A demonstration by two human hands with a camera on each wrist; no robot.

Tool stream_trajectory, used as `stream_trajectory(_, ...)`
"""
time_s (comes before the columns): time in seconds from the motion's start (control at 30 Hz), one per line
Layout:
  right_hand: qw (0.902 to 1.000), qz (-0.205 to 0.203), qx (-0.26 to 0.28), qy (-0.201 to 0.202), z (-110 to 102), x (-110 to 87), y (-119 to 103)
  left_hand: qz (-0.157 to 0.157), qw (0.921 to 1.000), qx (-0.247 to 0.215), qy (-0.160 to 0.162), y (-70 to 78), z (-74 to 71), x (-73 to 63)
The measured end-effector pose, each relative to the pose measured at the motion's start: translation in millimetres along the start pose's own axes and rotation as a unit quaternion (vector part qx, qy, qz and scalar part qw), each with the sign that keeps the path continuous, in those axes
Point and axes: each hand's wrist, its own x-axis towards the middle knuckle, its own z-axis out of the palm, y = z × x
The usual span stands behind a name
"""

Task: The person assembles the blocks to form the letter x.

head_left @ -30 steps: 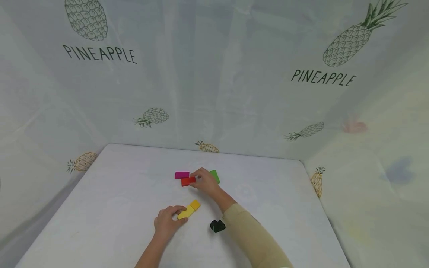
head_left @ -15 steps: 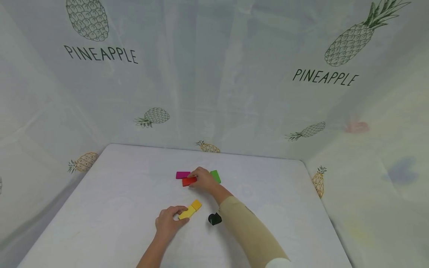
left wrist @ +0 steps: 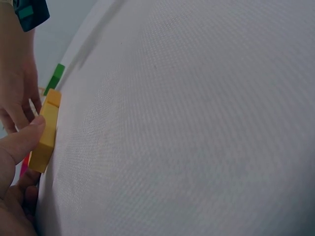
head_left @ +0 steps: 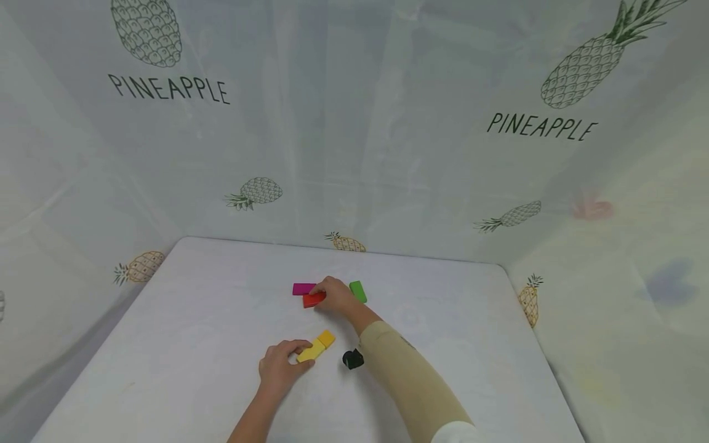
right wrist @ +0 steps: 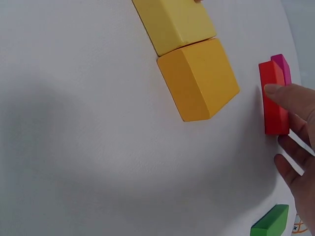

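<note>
on the desk [head_left: 194, 344], the left hand [head_left: 278, 365] pinches a yellow block [head_left: 312, 351] in its fingers, with a magenta block [head_left: 303, 288] and red block [head_left: 312, 300] at its twelve o'clock, an orange block [head_left: 327, 338] touching at two, then the right hand [head_left: 336, 296], fingers gripping the red block, and a green block [head_left: 359, 291] at that hand's two.

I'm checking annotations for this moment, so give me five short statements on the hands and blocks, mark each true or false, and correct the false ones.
1. The left hand holds the pale yellow block. True.
2. The orange block is apart from the pale yellow block. False: the orange block meets its end.
3. The right hand grips the red block. True.
4. The green block touches the orange block. False: the green block lies apart from it.
5. The magenta block lies beside the red block. True.
</note>
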Motion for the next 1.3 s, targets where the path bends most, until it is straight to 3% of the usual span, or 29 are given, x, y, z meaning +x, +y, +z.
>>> stream_trajectory(0.63,0.9999,-0.009,0.007,-0.004,1,-3.9,3,-0.007,1.0000,-0.003,0.003,-0.2,2.0,1.0)
stream_trajectory(0.97,0.9995,-0.009,0.028,-0.006,-3,-19.4,6,0.002,1.0000,-0.002,-0.007,-1.6,-0.2,0.7)
stream_trajectory(1.3,0.9986,-0.018,0.049,-0.010,-6,-31.3,17,-0.011,0.9999,-0.004,-0.009,-0.5,1.0,1.8)
